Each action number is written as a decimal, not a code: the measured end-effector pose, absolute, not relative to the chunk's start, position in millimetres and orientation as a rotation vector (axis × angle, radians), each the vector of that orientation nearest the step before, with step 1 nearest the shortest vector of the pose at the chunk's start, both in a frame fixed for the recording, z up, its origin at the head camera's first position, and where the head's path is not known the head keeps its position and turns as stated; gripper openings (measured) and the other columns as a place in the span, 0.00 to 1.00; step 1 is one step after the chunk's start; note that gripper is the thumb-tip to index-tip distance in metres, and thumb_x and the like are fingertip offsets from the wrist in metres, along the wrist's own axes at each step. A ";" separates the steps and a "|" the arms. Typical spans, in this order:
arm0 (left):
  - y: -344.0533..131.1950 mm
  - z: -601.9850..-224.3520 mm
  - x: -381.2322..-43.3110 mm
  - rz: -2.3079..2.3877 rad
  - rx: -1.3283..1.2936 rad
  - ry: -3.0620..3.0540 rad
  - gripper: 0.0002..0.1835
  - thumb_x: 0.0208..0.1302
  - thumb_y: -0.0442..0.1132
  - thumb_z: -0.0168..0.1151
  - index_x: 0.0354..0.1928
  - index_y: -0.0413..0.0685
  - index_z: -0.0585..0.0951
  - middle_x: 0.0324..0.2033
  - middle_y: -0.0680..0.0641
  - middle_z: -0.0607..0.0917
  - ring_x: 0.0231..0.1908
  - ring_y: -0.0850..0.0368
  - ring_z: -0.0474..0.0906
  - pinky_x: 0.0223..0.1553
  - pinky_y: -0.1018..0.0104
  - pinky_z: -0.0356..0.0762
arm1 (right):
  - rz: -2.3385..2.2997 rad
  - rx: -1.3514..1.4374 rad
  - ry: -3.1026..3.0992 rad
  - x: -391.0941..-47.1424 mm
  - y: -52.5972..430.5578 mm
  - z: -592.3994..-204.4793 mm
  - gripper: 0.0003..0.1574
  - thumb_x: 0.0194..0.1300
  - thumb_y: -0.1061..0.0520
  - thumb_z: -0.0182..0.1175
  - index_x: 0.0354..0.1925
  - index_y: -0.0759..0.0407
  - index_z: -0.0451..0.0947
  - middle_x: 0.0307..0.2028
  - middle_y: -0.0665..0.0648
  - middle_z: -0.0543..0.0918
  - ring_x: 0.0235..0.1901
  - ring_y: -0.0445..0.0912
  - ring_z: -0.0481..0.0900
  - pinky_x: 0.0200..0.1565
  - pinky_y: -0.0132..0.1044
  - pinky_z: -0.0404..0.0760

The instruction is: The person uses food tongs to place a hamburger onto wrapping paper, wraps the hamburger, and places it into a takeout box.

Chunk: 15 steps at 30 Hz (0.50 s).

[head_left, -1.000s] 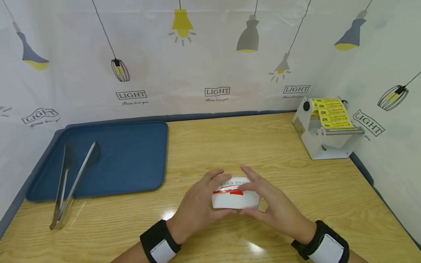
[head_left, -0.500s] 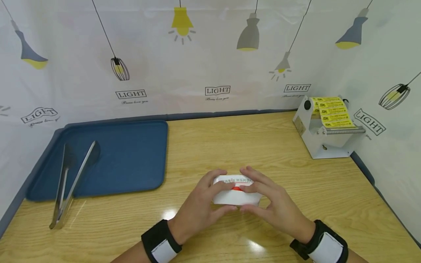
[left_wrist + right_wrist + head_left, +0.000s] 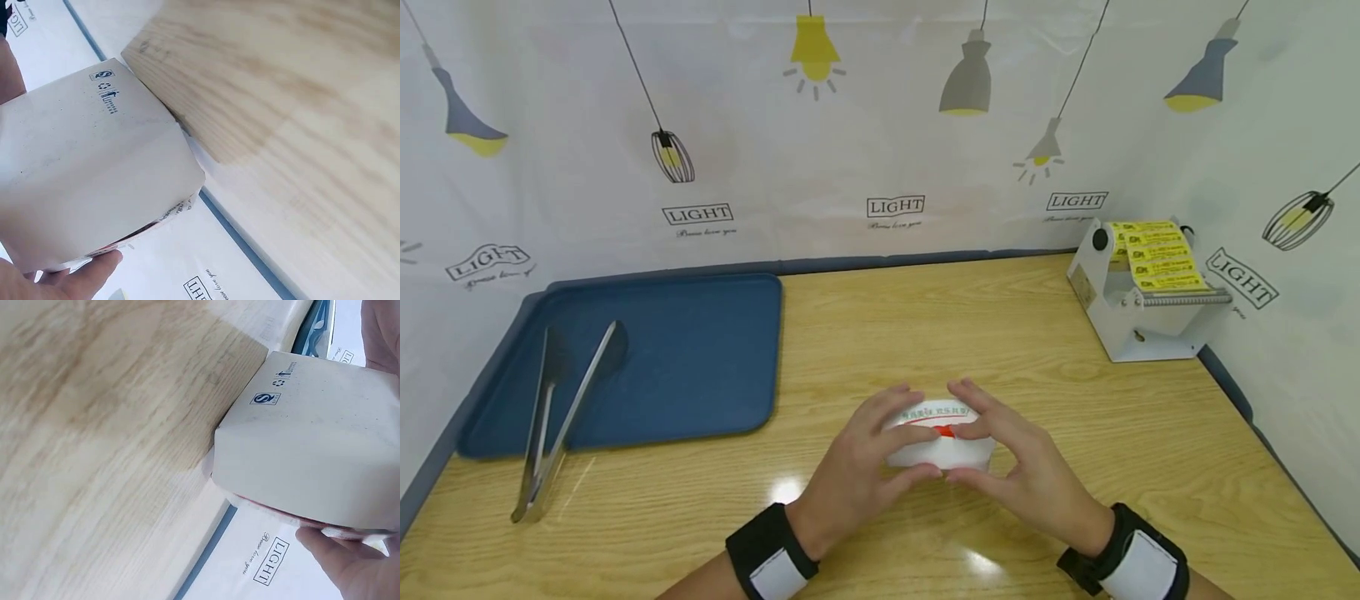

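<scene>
A small white paper food box [image 3: 936, 455] with red and green print is held between both hands at the front middle of the table. My left hand [image 3: 861, 467] grips its left side, thumb low at the near edge and fingers over the top. The right hand [image 3: 1037, 471] mirrors this on the right side, its index finger meeting the left one near the red mark. In the left wrist view the box [image 3: 100, 169] shows a plain wall with blue symbols, and a narrow dark gap runs along its lid seam. The right wrist view shows the box [image 3: 306, 444] with a similar seam.
On the left lies a blue tray [image 3: 700, 358], with metal tongs [image 3: 576, 408] resting partly on it and over its near edge. A white label dispenser [image 3: 1138, 329] with a strip of yellow labels [image 3: 1165, 258] stands at the back right. A printed white curtain hangs behind the table [image 3: 880, 325].
The box has shifted slightly away from me and tilted, and my fingers have closed in over its red mark. Tray, tongs and dispenser stay put.
</scene>
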<state>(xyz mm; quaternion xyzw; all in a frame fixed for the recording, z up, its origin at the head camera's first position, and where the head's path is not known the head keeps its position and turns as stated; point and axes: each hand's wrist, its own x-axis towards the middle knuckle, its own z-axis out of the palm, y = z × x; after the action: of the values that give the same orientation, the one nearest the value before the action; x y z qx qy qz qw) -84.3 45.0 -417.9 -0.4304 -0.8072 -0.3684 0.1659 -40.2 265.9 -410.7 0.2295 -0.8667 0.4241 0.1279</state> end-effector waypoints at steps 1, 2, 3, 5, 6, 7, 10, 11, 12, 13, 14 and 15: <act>45.1 -417.5 -83.8 -1.052 -1.229 -2.298 0.18 0.53 0.51 0.69 0.43 0.48 0.87 0.57 0.39 0.82 0.62 0.44 0.72 0.57 0.49 0.82 | 1.241 0.666 -2.517 -40.6 265.7 -410.6 0.25 0.43 0.59 0.76 0.41 0.57 0.78 0.65 0.68 0.75 0.71 0.50 0.63 0.68 0.14 0.57; 45.3 -416.9 -83.7 -1.055 -1.230 -2.297 0.18 0.54 0.50 0.69 0.42 0.48 0.86 0.57 0.39 0.82 0.61 0.44 0.72 0.58 0.49 0.82 | 1.253 0.652 -2.524 -40.7 265.3 -410.2 0.26 0.43 0.58 0.76 0.42 0.56 0.78 0.65 0.66 0.76 0.71 0.49 0.63 0.68 0.14 0.58; 45.4 -416.4 -83.7 -1.063 -1.231 -2.298 0.18 0.54 0.50 0.69 0.42 0.47 0.86 0.57 0.39 0.81 0.61 0.45 0.73 0.57 0.49 0.82 | 1.261 0.643 -2.524 -40.9 264.9 -409.8 0.28 0.44 0.58 0.76 0.45 0.56 0.77 0.65 0.66 0.77 0.70 0.49 0.64 0.68 0.15 0.59; 45.4 -415.7 -83.8 -1.075 -1.231 -2.301 0.18 0.55 0.50 0.69 0.44 0.47 0.84 0.56 0.40 0.81 0.60 0.47 0.73 0.55 0.51 0.83 | 1.268 0.616 -2.529 -41.2 264.0 -409.2 0.35 0.45 0.55 0.76 0.53 0.57 0.75 0.64 0.64 0.78 0.69 0.49 0.66 0.66 0.16 0.64; 45.4 -415.4 -83.9 -1.074 -1.232 -2.301 0.19 0.55 0.50 0.68 0.45 0.47 0.84 0.56 0.40 0.81 0.60 0.48 0.73 0.55 0.52 0.84 | 1.267 0.605 -2.533 -41.3 263.4 -408.9 0.38 0.46 0.54 0.75 0.56 0.56 0.73 0.64 0.63 0.78 0.69 0.49 0.66 0.65 0.16 0.65; 45.3 -415.3 -84.1 -1.075 -1.234 -2.304 0.19 0.55 0.50 0.68 0.46 0.48 0.84 0.56 0.41 0.80 0.59 0.49 0.73 0.54 0.53 0.84 | 1.268 0.597 -2.538 -41.3 262.9 -408.9 0.41 0.46 0.54 0.75 0.59 0.55 0.72 0.64 0.62 0.78 0.69 0.48 0.67 0.65 0.16 0.65; 45.1 -415.7 -84.4 -1.071 -1.239 -2.305 0.19 0.55 0.49 0.69 0.46 0.48 0.85 0.56 0.41 0.79 0.58 0.49 0.73 0.53 0.54 0.85 | 1.268 0.595 -2.530 -40.9 261.5 -409.5 0.39 0.47 0.54 0.75 0.59 0.55 0.74 0.64 0.62 0.77 0.68 0.50 0.67 0.65 0.15 0.63; 45.2 -415.9 -84.3 -1.064 -1.243 -2.302 0.18 0.55 0.49 0.69 0.45 0.49 0.86 0.55 0.40 0.79 0.58 0.49 0.73 0.53 0.54 0.84 | 1.269 0.604 -2.521 -40.7 261.3 -410.0 0.37 0.48 0.54 0.75 0.57 0.56 0.76 0.64 0.63 0.77 0.68 0.51 0.67 0.66 0.15 0.62; 45.3 -416.2 -84.2 -1.054 -1.247 -2.297 0.17 0.55 0.49 0.69 0.43 0.49 0.87 0.55 0.40 0.79 0.58 0.49 0.73 0.54 0.53 0.84 | 1.266 0.612 -2.513 -40.6 261.1 -410.6 0.34 0.47 0.54 0.75 0.54 0.56 0.77 0.64 0.63 0.77 0.68 0.51 0.67 0.66 0.14 0.60; 45.5 -416.3 -83.9 -1.046 -1.251 -2.292 0.16 0.55 0.49 0.69 0.42 0.49 0.87 0.55 0.40 0.79 0.58 0.48 0.73 0.54 0.53 0.84 | 1.260 0.618 -2.505 -40.6 261.1 -411.1 0.31 0.47 0.55 0.75 0.51 0.56 0.79 0.64 0.64 0.77 0.68 0.52 0.68 0.67 0.14 0.59; 45.6 -416.6 -83.6 -1.036 -1.254 -2.287 0.16 0.56 0.49 0.68 0.41 0.48 0.88 0.55 0.40 0.79 0.57 0.48 0.73 0.53 0.53 0.84 | 1.251 0.623 -2.497 -40.7 261.2 -411.5 0.30 0.47 0.55 0.75 0.50 0.57 0.80 0.63 0.65 0.78 0.67 0.52 0.69 0.66 0.13 0.59; 45.7 -416.8 -83.5 -1.025 -1.255 -2.286 0.15 0.56 0.50 0.68 0.41 0.49 0.88 0.54 0.40 0.79 0.57 0.49 0.73 0.53 0.53 0.84 | 1.244 0.630 -2.488 -40.8 261.3 -411.9 0.29 0.46 0.55 0.75 0.48 0.57 0.80 0.62 0.65 0.78 0.66 0.53 0.70 0.66 0.13 0.60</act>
<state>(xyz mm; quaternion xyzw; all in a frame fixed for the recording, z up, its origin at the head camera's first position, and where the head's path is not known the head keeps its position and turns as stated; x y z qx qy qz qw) -83.5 45.7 -416.8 -0.4414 -0.8041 -0.3605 0.1691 -40.8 261.3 -411.9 0.2185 -0.8633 0.4315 0.1442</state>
